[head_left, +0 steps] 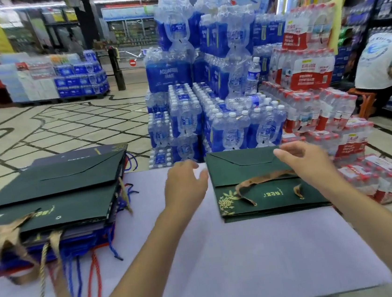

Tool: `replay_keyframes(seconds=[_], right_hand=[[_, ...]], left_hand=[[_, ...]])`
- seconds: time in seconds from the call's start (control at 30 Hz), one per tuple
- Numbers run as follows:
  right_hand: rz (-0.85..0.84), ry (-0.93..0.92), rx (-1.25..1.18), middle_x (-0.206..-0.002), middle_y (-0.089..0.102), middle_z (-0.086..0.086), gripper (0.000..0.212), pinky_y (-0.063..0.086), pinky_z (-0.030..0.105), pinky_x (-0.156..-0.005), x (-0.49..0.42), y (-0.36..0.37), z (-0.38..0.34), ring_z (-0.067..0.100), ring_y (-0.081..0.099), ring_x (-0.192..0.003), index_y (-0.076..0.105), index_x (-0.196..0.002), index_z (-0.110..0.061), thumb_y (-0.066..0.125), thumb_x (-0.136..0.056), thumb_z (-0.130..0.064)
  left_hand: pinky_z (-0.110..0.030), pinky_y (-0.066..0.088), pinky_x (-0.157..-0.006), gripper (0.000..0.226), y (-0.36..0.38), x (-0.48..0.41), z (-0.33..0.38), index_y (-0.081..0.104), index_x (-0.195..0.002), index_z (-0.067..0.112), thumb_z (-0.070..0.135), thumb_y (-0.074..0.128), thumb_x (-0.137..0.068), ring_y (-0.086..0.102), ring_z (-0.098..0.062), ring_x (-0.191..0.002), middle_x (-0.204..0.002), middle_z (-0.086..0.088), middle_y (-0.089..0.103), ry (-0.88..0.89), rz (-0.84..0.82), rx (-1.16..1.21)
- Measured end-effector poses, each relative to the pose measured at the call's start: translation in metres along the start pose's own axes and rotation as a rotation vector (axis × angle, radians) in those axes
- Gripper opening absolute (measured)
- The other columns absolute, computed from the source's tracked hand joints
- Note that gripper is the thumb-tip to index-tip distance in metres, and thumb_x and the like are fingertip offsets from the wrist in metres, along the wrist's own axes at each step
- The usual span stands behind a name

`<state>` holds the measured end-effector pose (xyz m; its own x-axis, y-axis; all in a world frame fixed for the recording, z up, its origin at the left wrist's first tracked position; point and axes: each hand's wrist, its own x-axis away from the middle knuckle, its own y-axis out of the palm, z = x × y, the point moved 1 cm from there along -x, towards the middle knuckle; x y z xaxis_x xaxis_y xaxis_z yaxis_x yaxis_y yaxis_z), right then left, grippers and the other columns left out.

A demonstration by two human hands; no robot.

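The green bag [260, 165] looks like thick matt paper, smooth with crisp folds and zero shine. The gold print [226, 201] on it is the one glossy bit, kinda foil-like. Its ribbon handle [259, 180] is flat tan woven cloth with a soft sheen. Left of the bag, the stack of bags [48, 189] is the same matt paper, and some have twisted cord handles [91, 270] in blue and red, ropey and rough-looking. Under the bag, the worktop [226, 254] has a pale lilac cover, matt and smooth; can't tell if it's paper or plastic. Behind the bag, the bottle packs [232, 129] are clear plastic in crinkly, glossy shrink wrap. The floor [65, 124] beyond it to the left is polished tile, pretty shiny.
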<state>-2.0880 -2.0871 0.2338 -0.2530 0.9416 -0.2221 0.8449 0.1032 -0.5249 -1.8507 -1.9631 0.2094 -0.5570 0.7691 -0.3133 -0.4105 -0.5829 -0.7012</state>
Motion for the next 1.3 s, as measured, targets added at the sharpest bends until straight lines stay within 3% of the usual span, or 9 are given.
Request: replay_keyframes(seconds=[0.17,0.33,0.53,0.67,0.83,1.0,1.13,1.2,1.3], right_hand=[[-0.164,-0.137,-0.128,-0.093,0.072,-0.009,0.022,0.053,0.03,-0.084,0.016,0.102,-0.096,0.009,0.067,-0.09,0.071,-0.1,-0.023,0.061,-0.093,-0.042],[-0.319,-0.166,-0.131,-0.088,0.072,0.0,0.034,0.056,0.042,-0.083,0.044,0.198,-0.171,0.023,0.069,-0.087,0.07,-0.088,-0.017,0.061,-0.087,-0.05],[-0.497,-0.067,0.134,-0.086,0.066,0.004,0.056,0.058,0.043,-0.078,0.086,0.264,-0.192,0.028,0.067,-0.083,0.048,-0.076,-0.019,0.059,-0.074,-0.074],[-0.543,0.0,0.184,-0.093,0.065,0.003,0.052,0.058,0.04,-0.08,0.1,0.285,-0.189,0.028,0.064,-0.087,0.053,-0.09,-0.018,0.065,-0.075,-0.066],[-0.506,-0.01,0.207,-0.082,0.062,0.002,0.036,0.052,0.032,-0.07,0.099,0.285,-0.188,0.028,0.066,-0.08,0.045,-0.074,-0.019,0.059,-0.085,-0.05],[-0.449,0.015,0.117,-0.081,0.059,0.003,0.027,0.053,0.034,-0.076,0.099,0.276,-0.19,0.022,0.059,-0.075,0.054,-0.09,-0.011,0.054,-0.09,-0.037],[-0.409,-0.013,0.046,-0.104,0.062,0.01,0.032,0.047,0.034,-0.08,0.104,0.27,-0.195,0.024,0.053,-0.087,0.058,-0.108,-0.006,0.05,-0.096,-0.035],[-0.398,-0.031,0.018,-0.105,0.061,0.007,0.029,0.048,0.035,-0.081,0.105,0.272,-0.195,0.022,0.053,-0.09,0.056,-0.107,-0.008,0.05,-0.096,-0.035],[-0.389,-0.023,-0.092,-0.113,0.06,0.002,0.043,0.05,0.04,-0.091,0.106,0.272,-0.197,0.023,0.056,-0.104,0.053,-0.13,-0.007,0.052,-0.095,-0.033]], left_hand=[[-0.027,0.037,-0.079,0.022,-0.133,-0.005,-0.057,0.066,-0.106,0.016,0.028,0.053,-0.094,0.053,-0.013,-0.094,-0.1,0.006,0.06,-0.024,0.251,-0.065],[-0.037,0.047,-0.089,0.031,-0.215,-0.002,-0.146,0.062,-0.112,0.016,0.038,0.053,-0.092,0.059,-0.029,-0.105,-0.111,-0.006,0.066,-0.315,0.315,-0.232],[-0.041,0.052,-0.081,0.059,-0.25,0.022,-0.238,0.064,-0.102,0.011,0.066,0.051,-0.083,0.06,-0.036,-0.096,-0.102,-0.015,0.065,-0.652,0.191,-0.532],[-0.042,0.049,-0.088,0.059,-0.255,0.034,-0.255,0.065,-0.097,0.014,0.069,0.05,-0.082,0.055,-0.036,-0.105,-0.108,-0.014,0.064,-0.709,0.224,-0.584],[-0.04,0.051,-0.084,0.057,-0.267,0.038,-0.262,0.066,-0.097,0.008,0.062,0.053,-0.085,0.056,-0.036,-0.102,-0.106,-0.016,0.063,-0.736,0.26,-0.529],[-0.036,0.051,-0.072,0.048,-0.27,0.04,-0.269,0.066,-0.075,0.01,0.056,0.054,-0.082,0.059,-0.035,-0.085,-0.085,-0.014,0.065,-0.719,0.307,-0.419],[-0.031,0.041,-0.06,0.038,-0.266,0.044,-0.259,0.063,-0.07,0.008,0.041,0.055,-0.087,0.058,-0.033,-0.077,-0.077,-0.014,0.063,-0.685,0.336,-0.342],[-0.033,0.042,-0.061,0.032,-0.267,0.047,-0.254,0.064,-0.075,0.007,0.036,0.057,-0.087,0.058,-0.032,-0.079,-0.082,-0.015,0.066,-0.665,0.39,-0.276],[-0.038,0.049,-0.079,0.03,-0.273,0.048,-0.244,0.062,-0.104,0.005,0.029,0.062,-0.086,0.057,-0.034,-0.098,-0.103,-0.012,0.064,-0.637,0.52,-0.076]])
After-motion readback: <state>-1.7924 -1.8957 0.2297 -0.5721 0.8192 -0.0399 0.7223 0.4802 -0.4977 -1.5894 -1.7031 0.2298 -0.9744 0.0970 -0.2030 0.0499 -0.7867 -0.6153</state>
